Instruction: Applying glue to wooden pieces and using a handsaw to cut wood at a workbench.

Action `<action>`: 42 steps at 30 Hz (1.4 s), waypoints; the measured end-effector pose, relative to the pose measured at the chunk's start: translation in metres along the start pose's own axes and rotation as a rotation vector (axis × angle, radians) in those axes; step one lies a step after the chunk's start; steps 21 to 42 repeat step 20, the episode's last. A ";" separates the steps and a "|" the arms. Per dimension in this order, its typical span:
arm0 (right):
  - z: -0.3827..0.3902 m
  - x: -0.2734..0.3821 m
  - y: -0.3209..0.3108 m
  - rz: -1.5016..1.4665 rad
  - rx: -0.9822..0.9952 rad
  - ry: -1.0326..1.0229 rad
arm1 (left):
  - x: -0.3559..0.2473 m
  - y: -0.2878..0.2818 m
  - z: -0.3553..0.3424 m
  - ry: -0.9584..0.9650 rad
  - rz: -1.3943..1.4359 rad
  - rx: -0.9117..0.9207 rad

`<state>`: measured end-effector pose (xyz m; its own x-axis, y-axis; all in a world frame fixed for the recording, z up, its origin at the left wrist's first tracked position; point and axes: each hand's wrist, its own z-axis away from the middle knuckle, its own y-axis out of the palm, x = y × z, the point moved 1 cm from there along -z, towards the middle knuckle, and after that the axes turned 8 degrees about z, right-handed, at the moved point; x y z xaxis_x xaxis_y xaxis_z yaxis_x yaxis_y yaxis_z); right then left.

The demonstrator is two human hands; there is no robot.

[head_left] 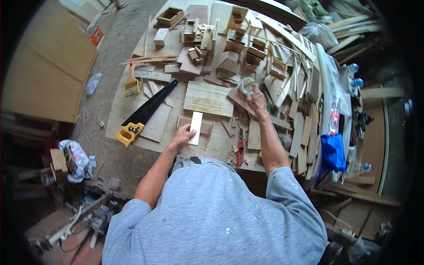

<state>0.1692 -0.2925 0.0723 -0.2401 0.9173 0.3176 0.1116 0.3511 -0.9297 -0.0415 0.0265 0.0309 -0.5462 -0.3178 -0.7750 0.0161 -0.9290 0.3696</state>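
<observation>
My left hand (182, 136) grips a pale, narrow wooden board (195, 128), thumb on its face. Behind that board, a brown wood piece (206, 128) lies on the work table. My right hand (256, 100) reaches forward to a round, whitish cup (245, 85). Its fingers are pinched around what looks like a thin stick (255, 81) at the cup's mouth; the grip itself is partly hidden. Between my hands and the stacked boxes lies a wide, grained plank (208, 98). Red-handled pliers or cutters (240, 150) rest near the front edge.
A handsaw (150, 106) with a yellow handle lies on the left, beside a paintbrush (132, 84). Several small wooden boxes (228, 62) crowd the far side. Wood offcuts (298, 132) pile along the right, near a blue bag (333, 152) and a plastic bottle (334, 117).
</observation>
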 end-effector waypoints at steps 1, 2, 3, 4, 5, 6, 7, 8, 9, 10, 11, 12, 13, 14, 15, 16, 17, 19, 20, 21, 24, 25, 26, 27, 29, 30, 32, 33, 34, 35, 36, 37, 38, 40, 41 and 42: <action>-0.009 -0.007 0.003 0.074 0.169 0.049 | 0.002 0.004 0.004 -0.026 0.147 -0.058; -0.014 -0.011 0.007 0.150 0.173 0.000 | 0.002 0.010 0.008 -0.052 0.295 -0.112; -0.021 -0.008 0.009 0.181 0.269 0.023 | 0.002 0.015 0.014 -0.032 0.346 -0.179; -0.027 -0.006 0.010 0.215 0.363 0.047 | -0.001 0.017 0.020 -0.026 0.361 -0.210; -0.028 -0.013 0.011 0.185 0.364 -0.008 | -0.007 0.021 0.025 -0.052 0.392 -0.235; -0.031 -0.017 0.014 0.199 0.363 0.004 | -0.012 0.024 0.027 -0.075 0.422 -0.259; -0.034 -0.022 0.017 0.182 0.356 0.000 | -0.016 0.028 0.027 -0.073 0.445 -0.278; -0.037 -0.017 0.017 0.163 0.351 -0.010 | -0.017 0.029 0.027 -0.066 0.453 -0.297; -0.038 -0.013 0.016 0.156 0.356 -0.023 | -0.019 0.030 0.026 -0.046 0.474 -0.308; -0.038 -0.011 0.013 0.160 0.319 -0.021 | -0.022 0.032 0.024 -0.027 0.492 -0.313; -0.035 -0.008 0.006 0.167 0.279 -0.007 | -0.025 0.035 0.019 0.001 0.539 -0.312; -0.031 -0.001 0.001 0.161 0.276 -0.005 | -0.025 0.035 0.014 0.002 0.534 -0.313; -0.025 0.007 -0.004 0.081 0.119 -0.044 | -0.026 0.035 0.008 0.048 0.602 -0.307; -0.020 0.017 -0.010 0.005 -0.045 -0.079 | -0.030 0.036 -0.001 0.095 0.668 -0.293; -0.012 0.027 -0.015 -0.081 -0.110 -0.119 | -0.035 0.039 -0.010 0.107 0.749 -0.301; 0.000 0.045 -0.018 -0.361 -0.094 -0.108 | -0.038 0.040 -0.018 0.103 0.738 -0.291; 0.019 0.073 -0.023 -0.685 0.001 -0.066 | -0.039 0.037 -0.024 0.105 0.763 -0.352; 0.055 0.098 -0.013 -0.969 0.081 -0.145 | -0.041 0.040 -0.047 0.098 0.782 -0.403; 0.071 0.103 -0.007 -0.959 0.161 -0.190 | -0.044 0.044 -0.054 0.089 0.782 -0.410; 0.071 0.103 -0.007 -0.959 0.161 -0.190 | -0.044 0.044 -0.054 0.089 0.782 -0.410; 0.071 0.103 -0.007 -0.959 0.161 -0.190 | -0.044 0.044 -0.054 0.089 0.782 -0.410; 0.071 0.103 -0.007 -0.959 0.161 -0.190 | -0.044 0.044 -0.054 0.089 0.782 -0.410; 0.071 0.103 -0.007 -0.959 0.161 -0.190 | -0.044 0.044 -0.054 0.089 0.782 -0.410; 0.071 0.103 -0.007 -0.959 0.161 -0.190 | -0.044 0.044 -0.054 0.089 0.782 -0.410; 0.071 0.103 -0.007 -0.959 0.161 -0.190 | -0.044 0.044 -0.054 0.089 0.782 -0.410; 0.071 0.103 -0.007 -0.959 0.161 -0.190 | -0.044 0.044 -0.054 0.089 0.782 -0.410; 0.071 0.103 -0.007 -0.959 0.161 -0.190 | -0.044 0.044 -0.054 0.089 0.782 -0.410; 0.071 0.103 -0.007 -0.959 0.161 -0.190 | -0.044 0.044 -0.054 0.089 0.782 -0.410; 0.071 0.103 -0.007 -0.959 0.161 -0.190 | -0.044 0.044 -0.054 0.089 0.782 -0.410; 0.071 0.103 -0.007 -0.959 0.161 -0.190 | -0.044 0.044 -0.054 0.089 0.782 -0.410; 0.071 0.103 -0.007 -0.959 0.161 -0.190 | -0.044 0.044 -0.054 0.089 0.782 -0.410; 0.071 0.103 -0.007 -0.959 0.161 -0.190 | -0.044 0.044 -0.054 0.089 0.782 -0.410; 0.071 0.103 -0.007 -0.959 0.161 -0.190 | -0.044 0.044 -0.054 0.089 0.782 -0.410; 0.071 0.103 -0.007 -0.959 0.161 -0.190 | -0.044 0.044 -0.054 0.089 0.782 -0.410; 0.071 0.103 -0.007 -0.959 0.161 -0.190 | -0.044 0.044 -0.054 0.089 0.782 -0.410; 0.071 0.103 -0.007 -0.959 0.161 -0.190 | -0.044 0.044 -0.054 0.089 0.782 -0.410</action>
